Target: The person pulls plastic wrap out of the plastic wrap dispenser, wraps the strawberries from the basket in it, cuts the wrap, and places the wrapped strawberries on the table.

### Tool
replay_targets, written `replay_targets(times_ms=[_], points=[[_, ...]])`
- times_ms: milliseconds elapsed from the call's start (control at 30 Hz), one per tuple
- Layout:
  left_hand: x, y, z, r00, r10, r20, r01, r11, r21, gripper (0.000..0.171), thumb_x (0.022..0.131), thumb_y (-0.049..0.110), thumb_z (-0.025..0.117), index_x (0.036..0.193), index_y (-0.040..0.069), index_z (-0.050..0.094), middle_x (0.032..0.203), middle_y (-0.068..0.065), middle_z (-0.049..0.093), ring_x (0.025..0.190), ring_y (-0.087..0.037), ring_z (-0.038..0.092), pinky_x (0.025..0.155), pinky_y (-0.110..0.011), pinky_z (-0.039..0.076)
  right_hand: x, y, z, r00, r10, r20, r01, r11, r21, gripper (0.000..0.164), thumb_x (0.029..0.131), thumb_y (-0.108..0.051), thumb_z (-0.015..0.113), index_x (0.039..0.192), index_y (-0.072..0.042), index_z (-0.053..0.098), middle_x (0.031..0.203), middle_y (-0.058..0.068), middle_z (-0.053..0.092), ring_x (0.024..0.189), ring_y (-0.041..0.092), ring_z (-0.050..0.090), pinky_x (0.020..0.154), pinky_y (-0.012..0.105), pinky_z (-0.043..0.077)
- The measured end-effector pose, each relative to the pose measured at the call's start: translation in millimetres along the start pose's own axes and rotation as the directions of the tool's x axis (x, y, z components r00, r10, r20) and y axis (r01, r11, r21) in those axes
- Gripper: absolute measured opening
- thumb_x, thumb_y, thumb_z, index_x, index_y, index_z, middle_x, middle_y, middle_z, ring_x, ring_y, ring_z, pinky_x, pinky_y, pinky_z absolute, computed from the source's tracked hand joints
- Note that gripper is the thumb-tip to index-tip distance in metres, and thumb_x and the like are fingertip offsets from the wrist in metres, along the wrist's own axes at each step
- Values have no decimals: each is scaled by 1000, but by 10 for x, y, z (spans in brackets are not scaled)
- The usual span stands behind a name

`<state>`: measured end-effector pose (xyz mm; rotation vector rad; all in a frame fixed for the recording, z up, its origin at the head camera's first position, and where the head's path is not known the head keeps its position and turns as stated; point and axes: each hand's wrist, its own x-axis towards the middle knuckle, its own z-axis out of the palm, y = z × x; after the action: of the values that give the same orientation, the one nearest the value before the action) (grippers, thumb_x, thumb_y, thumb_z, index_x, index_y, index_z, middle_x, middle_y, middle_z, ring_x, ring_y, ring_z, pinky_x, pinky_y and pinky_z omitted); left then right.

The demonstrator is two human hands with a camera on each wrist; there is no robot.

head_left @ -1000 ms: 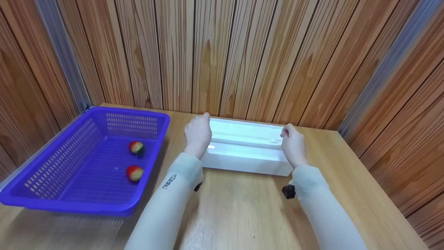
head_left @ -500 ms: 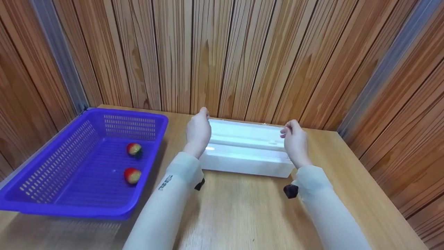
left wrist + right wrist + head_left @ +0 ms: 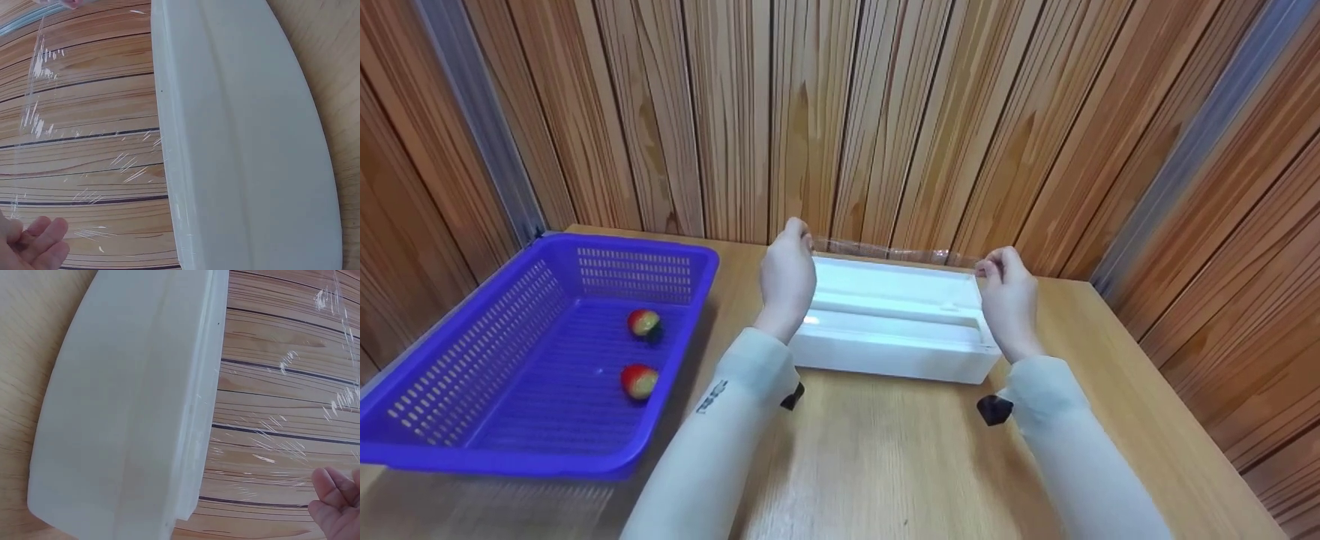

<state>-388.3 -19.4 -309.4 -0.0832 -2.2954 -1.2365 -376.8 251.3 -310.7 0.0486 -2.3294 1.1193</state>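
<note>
A long white cling film dispenser (image 3: 892,363) lies on the table, its trough facing up. Thin clear cling film (image 3: 877,248) stretches between both hands above the dispenser's back edge. Its creases and glints show in the left wrist view as cling film (image 3: 38,124) and in the right wrist view as cling film (image 3: 340,401). My left hand (image 3: 787,285) pinches the film's left end, thumb against curled fingers (image 3: 48,247). At the other end my right hand (image 3: 1011,304) pinches the film between thumb and fingers (image 3: 332,492).
A purple plastic basket (image 3: 675,375) stands on the left of the table, holding two red and yellow strawberries, an upper strawberry (image 3: 642,322) and a lower strawberry (image 3: 639,381). A wood-plank wall (image 3: 840,112) rises close behind the dispenser.
Both hands have risen from the dispenser, the right hand also drifting right. The cling film has come up with them and now shows against the wall. The basket sits slightly further left in view.
</note>
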Motion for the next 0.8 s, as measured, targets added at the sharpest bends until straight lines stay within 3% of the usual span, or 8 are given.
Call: replay_targets(times_ms=[333,633,800], points=[[4,98,-61,996,42,-85,-45,998,-39,16,94,23,37,97,14,50,81,4,58,63,-9,51,51,-20,41,23,-107,-62,994,-53,-97,57,998,38,22,93,-25,35,99,-9,49,99,6,61,95,18,59,82,32,49],[-14,196,-132,977,107,-182,-120,991,-61,15,92,21,40,95,11,51,87,-3,65,59,-12,47,49,-21,35,16,-238,-161,978,-122,-171,138,987,80,18,92,-18,41,97,-5,52,99,4,62,92,11,58,71,13,44],[-54,262,-179,973,119,-199,-141,985,-101,17,92,21,40,98,11,52,95,-3,65,71,-11,56,56,-21,41,-23,-310,-234,975,-109,-194,134,984,118,18,91,-18,41,99,-5,52,105,3,59,96,9,57,73,11,43]])
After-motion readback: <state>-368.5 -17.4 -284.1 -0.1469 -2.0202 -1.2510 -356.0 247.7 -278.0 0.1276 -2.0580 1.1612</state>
